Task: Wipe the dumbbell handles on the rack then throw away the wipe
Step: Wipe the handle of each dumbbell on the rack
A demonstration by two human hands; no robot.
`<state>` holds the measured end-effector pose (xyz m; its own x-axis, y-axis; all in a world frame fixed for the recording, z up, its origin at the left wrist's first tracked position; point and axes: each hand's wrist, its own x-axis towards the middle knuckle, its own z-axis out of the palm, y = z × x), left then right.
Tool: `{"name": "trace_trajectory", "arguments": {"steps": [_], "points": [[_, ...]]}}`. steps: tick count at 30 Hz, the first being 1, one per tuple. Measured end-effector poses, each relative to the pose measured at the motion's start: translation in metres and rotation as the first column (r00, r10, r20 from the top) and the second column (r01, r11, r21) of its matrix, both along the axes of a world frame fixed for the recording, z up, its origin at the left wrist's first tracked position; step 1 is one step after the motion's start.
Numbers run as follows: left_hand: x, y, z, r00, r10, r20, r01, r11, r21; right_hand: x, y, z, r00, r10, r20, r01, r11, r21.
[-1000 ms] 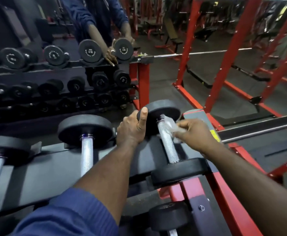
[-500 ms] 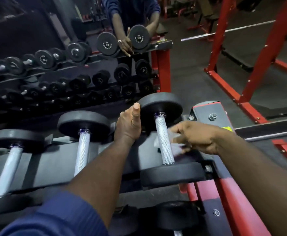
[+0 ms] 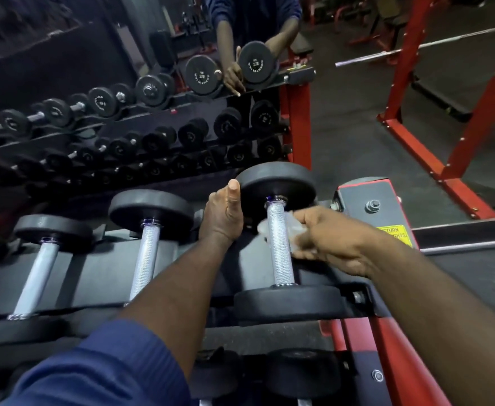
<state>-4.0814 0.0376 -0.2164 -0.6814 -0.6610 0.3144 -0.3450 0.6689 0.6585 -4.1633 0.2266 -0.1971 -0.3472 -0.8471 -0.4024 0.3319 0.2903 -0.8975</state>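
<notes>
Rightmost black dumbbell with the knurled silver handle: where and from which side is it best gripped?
Probably the knurled silver handle at mid-length, coming from above: it lies across the black rack with its top exposed, and the wide round heads are too broad to wrap. The right hand holds a white wipe there.

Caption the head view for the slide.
Right hand holds a wipe on the rightmost dumbbell's handle; left hand rests against its far head.
</notes>
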Motion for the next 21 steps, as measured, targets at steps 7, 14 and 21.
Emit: {"name": "trace_trajectory", "arguments": {"steps": [7,14,21], "points": [[-0.001,-0.002,-0.002,1.000,-0.001,-0.008,0.001,1.000,-0.004,0.003,0.007,0.040,0.513,-0.092,-0.853,0.157,0.988,-0.012],[-0.002,-0.008,-0.005,1.000,0.004,0.002,-0.004,1.000,-0.007,0.022,0.004,0.043,0.340,0.275,-0.899,0.038,0.951,0.306],[0.002,-0.007,0.001,1.000,-0.022,0.015,0.022,1.000,0.016,0.045,-0.024,0.062,0.091,0.225,-0.970,0.197,0.951,0.239]]}}
